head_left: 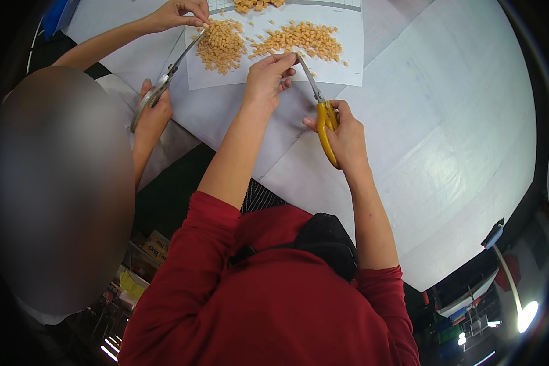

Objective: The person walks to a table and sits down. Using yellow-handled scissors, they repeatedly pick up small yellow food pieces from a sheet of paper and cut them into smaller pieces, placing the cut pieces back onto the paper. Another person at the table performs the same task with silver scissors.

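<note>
My right hand (349,135) is closed around the yellow handles of a pair of scissors (326,125), its blades pointing up and to the left. The blade tips meet the fingertips of my left hand (267,80), which pinches something too small to make out. Just beyond that hand, a loose heap of small tan cubes (305,40) spreads over a white paper sheet (352,74). A second, denser pile of tan cubes (218,47) lies on the sheet's left side. Larger tan cubes (257,5) sit at the top edge of the view.
On my left, a co-worker's hand (154,113) holds grey scissors (165,80), while their other hand (180,13) pinches near the blade tips. The white-covered table (445,140) stretches right. A lit lamp (527,316) stands at lower right; a blue object (58,15) is at upper left.
</note>
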### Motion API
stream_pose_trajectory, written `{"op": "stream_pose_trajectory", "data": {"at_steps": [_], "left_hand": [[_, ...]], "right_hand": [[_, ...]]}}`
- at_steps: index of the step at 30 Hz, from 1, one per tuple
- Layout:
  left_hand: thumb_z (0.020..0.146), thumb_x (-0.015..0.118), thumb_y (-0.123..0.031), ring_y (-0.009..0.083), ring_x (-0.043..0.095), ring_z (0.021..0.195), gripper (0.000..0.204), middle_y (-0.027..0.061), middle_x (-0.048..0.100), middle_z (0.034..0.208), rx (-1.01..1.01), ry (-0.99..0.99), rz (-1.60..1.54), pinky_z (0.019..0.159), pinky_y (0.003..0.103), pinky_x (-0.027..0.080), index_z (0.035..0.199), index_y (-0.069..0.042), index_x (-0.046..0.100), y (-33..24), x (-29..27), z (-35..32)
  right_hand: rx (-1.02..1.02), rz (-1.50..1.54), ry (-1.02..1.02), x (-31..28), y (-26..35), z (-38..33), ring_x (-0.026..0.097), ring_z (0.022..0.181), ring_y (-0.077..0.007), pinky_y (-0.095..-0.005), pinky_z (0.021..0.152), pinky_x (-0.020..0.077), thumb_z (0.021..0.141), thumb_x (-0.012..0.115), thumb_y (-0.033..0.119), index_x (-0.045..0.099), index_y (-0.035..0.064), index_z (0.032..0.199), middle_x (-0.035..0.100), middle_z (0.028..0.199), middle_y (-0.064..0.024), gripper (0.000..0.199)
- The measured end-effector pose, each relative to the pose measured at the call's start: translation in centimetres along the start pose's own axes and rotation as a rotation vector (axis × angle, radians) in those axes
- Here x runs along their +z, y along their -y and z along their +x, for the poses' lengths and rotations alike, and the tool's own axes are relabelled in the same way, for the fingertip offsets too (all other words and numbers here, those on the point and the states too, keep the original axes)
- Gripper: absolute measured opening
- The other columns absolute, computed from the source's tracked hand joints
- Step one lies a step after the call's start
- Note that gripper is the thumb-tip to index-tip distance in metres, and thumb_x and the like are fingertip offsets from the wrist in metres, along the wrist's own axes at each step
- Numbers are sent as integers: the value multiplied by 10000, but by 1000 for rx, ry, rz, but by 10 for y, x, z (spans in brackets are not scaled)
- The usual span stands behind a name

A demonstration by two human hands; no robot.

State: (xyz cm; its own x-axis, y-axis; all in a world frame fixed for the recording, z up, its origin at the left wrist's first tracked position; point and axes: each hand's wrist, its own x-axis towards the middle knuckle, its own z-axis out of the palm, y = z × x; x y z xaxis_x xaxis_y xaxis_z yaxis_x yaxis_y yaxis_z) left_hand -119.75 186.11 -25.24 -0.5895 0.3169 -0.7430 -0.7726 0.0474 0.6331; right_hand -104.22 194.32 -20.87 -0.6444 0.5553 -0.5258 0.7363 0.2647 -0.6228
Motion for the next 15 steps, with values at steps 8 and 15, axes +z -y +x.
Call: {"op": "stream_pose_trajectory", "data": {"at_steps": [8,15], "left_hand": [[807,721,-141,121,595,669,119,28,694,841,424,-132,447,546,269,458,896,-63,707,8,2,21],[754,740,-207,233,598,823,135,20,625,819,1090,-221,1187,713,400,453,836,-126,672,10,18,24]], "right_hand": [[56,18,-18,1,-6,5,627,665,-205,-318,624,486,730,805,471,555,-6,1120,651,762,-134,665],[242,103,-2,-23,-13,-6,669,861,-329,-383,763,512,763,746,532,522,-6,1152,675,923,-203,701]]}}
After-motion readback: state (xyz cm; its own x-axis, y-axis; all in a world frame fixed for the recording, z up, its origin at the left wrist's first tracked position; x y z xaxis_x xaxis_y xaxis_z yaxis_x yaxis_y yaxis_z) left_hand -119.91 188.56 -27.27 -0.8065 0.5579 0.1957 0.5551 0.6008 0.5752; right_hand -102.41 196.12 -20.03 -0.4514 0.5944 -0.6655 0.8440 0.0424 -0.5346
